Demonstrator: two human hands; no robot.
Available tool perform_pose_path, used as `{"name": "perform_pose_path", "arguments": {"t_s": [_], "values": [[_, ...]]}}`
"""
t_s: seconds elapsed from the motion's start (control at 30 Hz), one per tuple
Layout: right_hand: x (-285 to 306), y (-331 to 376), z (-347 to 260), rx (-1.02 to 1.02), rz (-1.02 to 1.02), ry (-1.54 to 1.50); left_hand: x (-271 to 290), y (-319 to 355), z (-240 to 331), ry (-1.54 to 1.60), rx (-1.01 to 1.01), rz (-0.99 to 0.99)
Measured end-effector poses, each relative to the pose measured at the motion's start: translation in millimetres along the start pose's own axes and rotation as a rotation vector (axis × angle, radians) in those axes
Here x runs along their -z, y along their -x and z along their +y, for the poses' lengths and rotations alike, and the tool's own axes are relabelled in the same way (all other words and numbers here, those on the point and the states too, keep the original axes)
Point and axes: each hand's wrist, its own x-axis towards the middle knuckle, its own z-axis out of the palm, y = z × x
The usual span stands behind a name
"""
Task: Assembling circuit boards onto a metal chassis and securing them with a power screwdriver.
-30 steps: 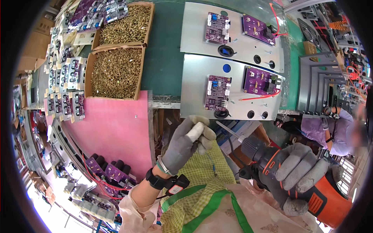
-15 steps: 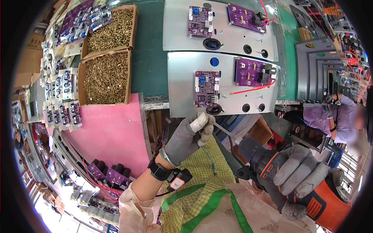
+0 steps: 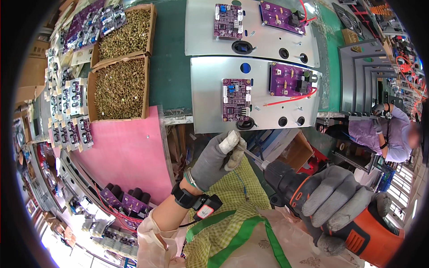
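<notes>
My right hand (image 3: 337, 198), in a grey glove, is wrapped round the grip of an orange and black power screwdriver (image 3: 282, 179). Its long metal bit (image 3: 254, 156) points up and left to my left hand (image 3: 214, 160). That hand wears a grey glove with white tape on one finger. Thumb and fingers pinch together at the bit's tip; whatever lies between them is hidden. Just beyond is a silver metal plate (image 3: 207, 85) bearing a small purple circuit board (image 3: 237, 99) and a second purple board (image 3: 290, 80) with a red wire.
A similar metal plate (image 3: 200, 29) with boards lies behind. Two cardboard boxes of small brass-coloured parts (image 3: 118, 91) stand at left, beside a pink sheet (image 3: 127, 156). Grey metal housings (image 3: 353, 85) stand at right, where another person (image 3: 393, 129) works. Boards with black cylinders (image 3: 129, 201) lie lower left.
The screwdriver and my right hand have shifted slightly left. My left hand stays pinched at the bit's tip. The benchtop view has moved slightly up and left.
</notes>
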Motion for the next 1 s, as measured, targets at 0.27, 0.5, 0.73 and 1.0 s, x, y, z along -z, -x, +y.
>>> {"name": "perform_pose_path", "arguments": {"t_s": [0.27, 0.5, 0.73, 1.0], "values": [[1.8, 3.4, 33.5, 0.022, -0.073, 0.117, 3.7, 3.1, -19.0, 0.032, 0.059, 0.246], [10.6, 10.5, 64.9, -0.056, -0.029, 0.149, 46.1, -16.0, -36.6, 0.089, -0.037, 0.307], [10.6, 3.5, 59.3, -0.077, -0.153, 0.166, 44.6, -27.8, -33.7, 0.123, -0.09, 0.407], [-15.4, -5.7, 66.7, 0.022, -0.203, 0.228, 45.0, -27.2, -46.3, 0.073, -0.114, 0.463]]}}
